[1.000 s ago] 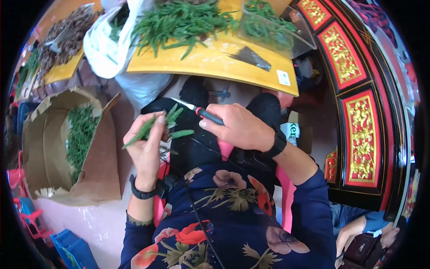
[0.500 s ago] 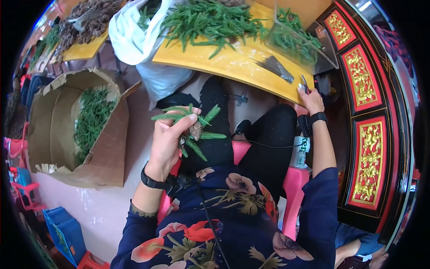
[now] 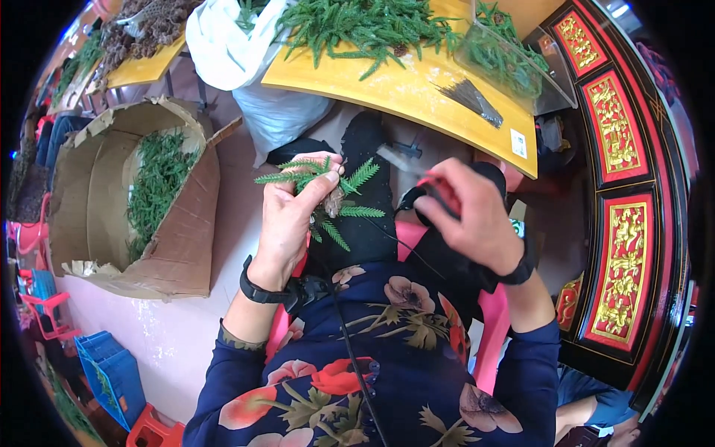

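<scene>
My left hand (image 3: pixel 285 223), thumb and fingers pinched, holds a small bundle over my lap. It joins green artificial fir sprigs (image 3: pixel 362 176) fanning outward with a brown pine cone (image 3: pixel 334 201) at the middle. To its right my right hand (image 3: pixel 477 220) is closed around a hand tool (image 3: pixel 406 162) with a silvery end and red-and-black handles. Motion blurs the tool, so I cannot tell whether it is pliers or scissors. Its end points at the bundle but stays apart from it.
Ahead stands a yellow table (image 3: pixel 350 78) with a heap of green sprigs (image 3: pixel 372 30), dark thin wires (image 3: pixel 471 100) and a clear bin (image 3: pixel 506 67). A white plastic bag (image 3: pixel 279 115) hangs near it. Left is a cardboard box (image 3: pixel 182 223) of greenery; right, a carved red-and-gold cabinet (image 3: pixel 618 268).
My right hand has come from the table's right corner toward my lap, bringing the tool. My left hand keeps the bundle in nearly the same place. The view has shifted slightly.
</scene>
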The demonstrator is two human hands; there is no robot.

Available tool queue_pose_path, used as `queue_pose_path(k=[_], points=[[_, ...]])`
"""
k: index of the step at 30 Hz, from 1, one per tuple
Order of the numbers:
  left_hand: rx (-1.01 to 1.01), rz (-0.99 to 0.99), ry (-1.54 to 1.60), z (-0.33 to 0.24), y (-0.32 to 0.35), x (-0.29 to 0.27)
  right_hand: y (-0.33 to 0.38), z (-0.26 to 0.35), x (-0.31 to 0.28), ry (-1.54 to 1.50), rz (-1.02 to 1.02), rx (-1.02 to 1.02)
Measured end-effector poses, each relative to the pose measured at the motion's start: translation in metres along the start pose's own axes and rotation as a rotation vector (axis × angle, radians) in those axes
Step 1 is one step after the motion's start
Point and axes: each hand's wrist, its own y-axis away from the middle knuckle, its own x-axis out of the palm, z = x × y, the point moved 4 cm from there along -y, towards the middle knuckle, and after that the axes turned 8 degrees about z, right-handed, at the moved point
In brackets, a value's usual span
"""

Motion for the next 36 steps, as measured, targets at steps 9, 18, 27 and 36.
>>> queue_pose_path(k=[9, 18, 27, 36], points=[[0.037, -0.027, 0.0, 0.001, 0.004, 0.001, 0.001, 0.015, 0.025, 0.041, 0.06, -0.116], [0.028, -0.06, 0.004, 0.0, 0.004, 0.002, -0.002, 0.015, 0.029, -0.066, 0.121, -0.105], [0.001, -0.051, -0.046, 0.002, 0.004, -0.002, -0.003, 0.015, 0.033, 0.036, 0.13, -0.097], [-0.101, 0.086, 0.051, 0.015, -0.011, -0.014, -0.017, 0.017, 0.032, 0.582, -0.039, -0.159]])
